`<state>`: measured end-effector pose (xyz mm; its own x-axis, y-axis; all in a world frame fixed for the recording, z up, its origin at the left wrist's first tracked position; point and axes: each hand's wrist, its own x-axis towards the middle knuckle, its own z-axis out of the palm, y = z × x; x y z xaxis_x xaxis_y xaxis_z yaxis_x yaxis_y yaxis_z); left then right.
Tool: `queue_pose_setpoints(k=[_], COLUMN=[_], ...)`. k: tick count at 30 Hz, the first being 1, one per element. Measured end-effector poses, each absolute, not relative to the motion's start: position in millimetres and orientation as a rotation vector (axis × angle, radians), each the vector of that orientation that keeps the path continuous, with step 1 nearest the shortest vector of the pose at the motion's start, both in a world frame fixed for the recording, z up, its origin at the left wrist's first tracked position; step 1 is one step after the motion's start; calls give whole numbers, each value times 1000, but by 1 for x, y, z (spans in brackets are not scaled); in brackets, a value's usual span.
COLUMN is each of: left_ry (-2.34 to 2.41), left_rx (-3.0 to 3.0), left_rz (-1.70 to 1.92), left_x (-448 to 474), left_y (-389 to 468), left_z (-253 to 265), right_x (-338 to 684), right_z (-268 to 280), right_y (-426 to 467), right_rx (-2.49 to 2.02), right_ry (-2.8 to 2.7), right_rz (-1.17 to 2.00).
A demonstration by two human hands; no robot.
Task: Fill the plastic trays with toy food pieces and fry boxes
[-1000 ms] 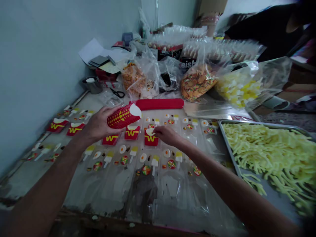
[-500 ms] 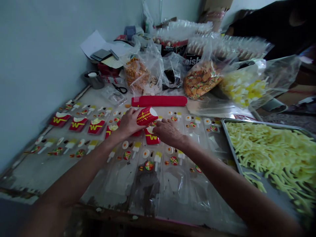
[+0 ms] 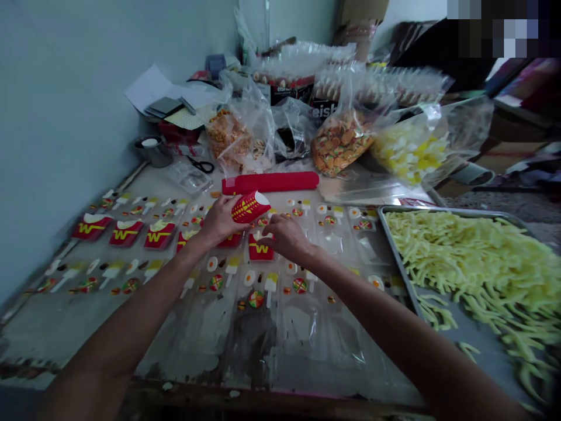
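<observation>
The left hand (image 3: 220, 219) has its grip wrapped round a stack (image 3: 249, 207) of nested red and yellow cartons, held tilted above the table (image 3: 65, 330) with its white end toward the right. The right hand (image 3: 284, 234) is just beside it, fingers bent at the upper edge of a single carton (image 3: 260, 248) that lies flat on the table; whether its grip pinches that edge I cannot tell. To the left, five more red cartons (image 3: 125, 233) lie in a row, two of them partly hidden by the left arm and hand. Above and below this row are clear sleeves (image 3: 302, 327) with small pieces at their upper ends: eggs (image 3: 213, 264), yellow and white bars on sticks (image 3: 232, 266) and round pizzas (image 3: 216, 283). Behind the hands a long red roll (image 3: 270, 183) lies crosswise, with scissors (image 3: 201, 166) and a metal cup (image 3: 155, 153) to its left. Farther back stand bags of orange bits (image 3: 228, 137), of brown and green rounds (image 3: 339, 143) and of yellow and white pieces (image 3: 409, 152). At the right, a metal tray (image 3: 405, 292) holds a heap of pale yellow strips (image 3: 464, 251).
</observation>
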<state>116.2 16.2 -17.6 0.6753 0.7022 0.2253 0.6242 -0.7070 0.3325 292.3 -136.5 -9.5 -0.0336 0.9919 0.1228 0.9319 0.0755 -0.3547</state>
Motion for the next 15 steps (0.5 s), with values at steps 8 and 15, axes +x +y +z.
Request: queue_pose_setpoints(k=[8, 15], left_ry=[672, 496], left_rx=[2897, 2865], left_rz=[495, 135], left_x=[143, 162], left_y=[-40, -128], left_z=[22, 18], right_x=[333, 328], right_z=[25, 10], right_y=[-169, -260], right_rx=[-1848, -1929], right_ry=[-1371, -1079], right_rz=[243, 704])
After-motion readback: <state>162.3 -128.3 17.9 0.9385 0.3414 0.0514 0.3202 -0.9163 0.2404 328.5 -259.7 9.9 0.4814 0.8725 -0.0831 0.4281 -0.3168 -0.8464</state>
